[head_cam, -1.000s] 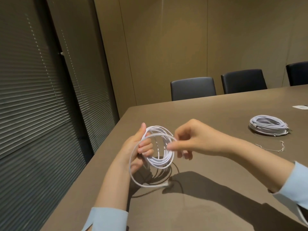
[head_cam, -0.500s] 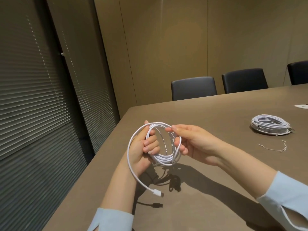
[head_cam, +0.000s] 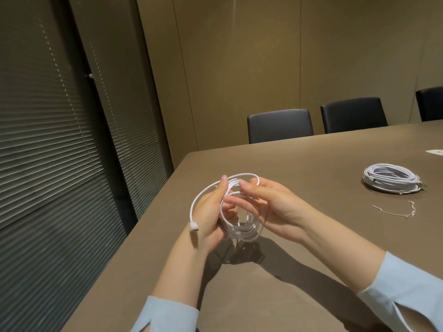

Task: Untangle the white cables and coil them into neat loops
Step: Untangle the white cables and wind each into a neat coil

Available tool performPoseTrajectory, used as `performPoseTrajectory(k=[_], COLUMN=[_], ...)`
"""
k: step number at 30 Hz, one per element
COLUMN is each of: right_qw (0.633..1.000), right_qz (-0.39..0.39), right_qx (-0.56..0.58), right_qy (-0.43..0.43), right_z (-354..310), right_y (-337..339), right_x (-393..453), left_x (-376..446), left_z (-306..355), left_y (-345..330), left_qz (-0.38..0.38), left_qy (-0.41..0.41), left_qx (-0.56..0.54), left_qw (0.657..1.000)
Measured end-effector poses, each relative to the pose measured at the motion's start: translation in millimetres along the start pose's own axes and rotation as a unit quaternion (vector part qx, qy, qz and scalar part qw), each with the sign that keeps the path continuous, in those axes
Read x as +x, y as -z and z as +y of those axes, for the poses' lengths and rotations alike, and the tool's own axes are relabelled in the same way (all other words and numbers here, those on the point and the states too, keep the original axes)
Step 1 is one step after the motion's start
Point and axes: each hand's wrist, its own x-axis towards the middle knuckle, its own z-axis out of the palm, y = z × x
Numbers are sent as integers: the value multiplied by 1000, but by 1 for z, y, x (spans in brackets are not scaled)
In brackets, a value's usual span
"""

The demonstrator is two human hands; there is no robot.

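With our left hand point(head_cam: 211, 212) gripping the white cable coil point(head_cam: 242, 226) above the table point(head_cam: 311, 164) and our right hand point(head_cam: 271, 204) pinching its top strands, the loose plug end point(head_cam: 194, 227) could slip and unwind the last loop.

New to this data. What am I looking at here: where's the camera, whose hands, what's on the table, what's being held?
There is no robot here: a person works with two bare hands. The single picture comes from a wide-angle camera worn on the head, looking forward and down, so the arms enter from the bottom.

The left hand grips a coil of white cable held above the table. The cable's plug hangs loose beside the left wrist. The right hand pinches the top of the coil's loops.

On the table to the right lie a second white cable, already coiled, and a thin twist tie nearer the person. Dark chairs stand along the far side.
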Motion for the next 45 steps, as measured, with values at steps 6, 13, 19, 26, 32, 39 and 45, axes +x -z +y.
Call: performPoseTrajectory(k=[6,13,19,26,32,39,45], right_qw=[996,951,980,971,912,813,786], right_qz=[30,128,125,228,282,250,59], right_qx=[-77,-275,-144,-47,-288,-502,-616], right_qy=[29,52,-50,-57,-78,159,0], right_z=[1,9,-5,-38,-22,-13,-10], right_y=[-1,-5,7,43,55,69,83], right_x=[-1,-3,2,8,1,0,-4], left_x=[2,2,2,-1,0,-2,-3], left_z=[-3,-6,0,14,16,22,25], left_y=[-2,-6,-1,18,21,23,23], left_qz=[70,36,-47,-174,-203,-215,-155], left_qy=[-17,3,95,171,192,191,172], left_qx=[70,113,69,-104,-130,-166,-167], left_qw=[995,993,992,964,952,943,958])
